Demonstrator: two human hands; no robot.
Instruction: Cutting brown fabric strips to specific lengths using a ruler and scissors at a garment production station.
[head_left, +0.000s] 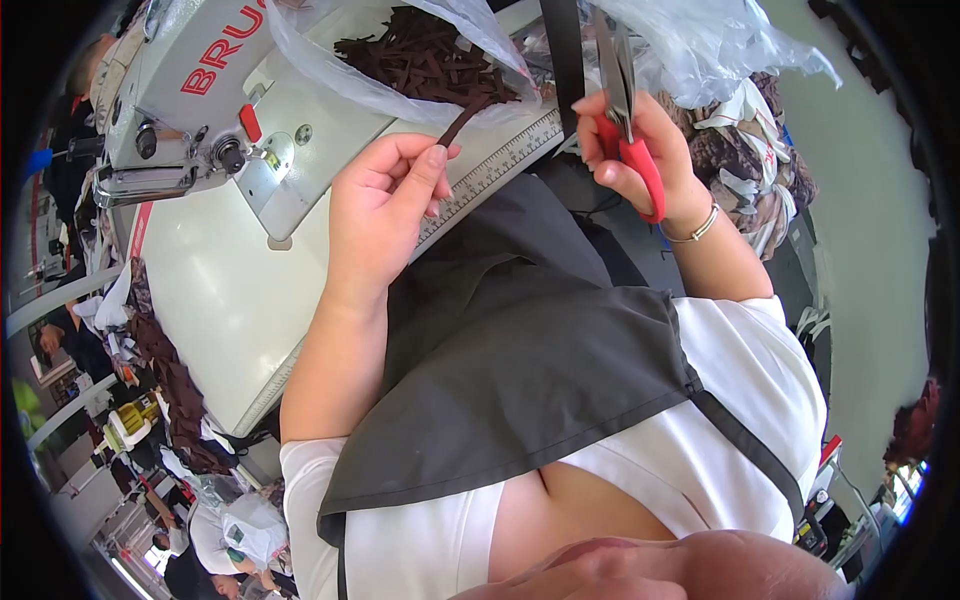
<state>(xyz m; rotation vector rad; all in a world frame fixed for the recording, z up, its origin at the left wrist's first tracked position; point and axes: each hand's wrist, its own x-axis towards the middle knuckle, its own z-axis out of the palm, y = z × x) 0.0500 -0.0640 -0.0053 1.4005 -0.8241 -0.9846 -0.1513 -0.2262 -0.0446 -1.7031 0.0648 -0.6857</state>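
Note:
Between the thumb and fingers of my left hand (386, 199) is a narrow dark brown fabric strip (463, 124), held at its lower end above the sewing table. The strip's far end reaches the pile of similar brown strips (427, 64), which lies in an open clear plastic bag (319, 56) on the table. My right hand (664, 146) grips scissors (643, 176) by their red handles, to the right of the table edge. Their metal blades point away from me; the tips lie against clear plastic, so I cannot tell how far they are parted.
A Bruce sewing machine (169, 94) stands at the upper left. A printed ruler (491, 174) runs along the front edge of the white table (217, 300). Patterned cloth bundles (757, 165) are at the right, below more plastic sheeting (705, 45). Other people are at far left.

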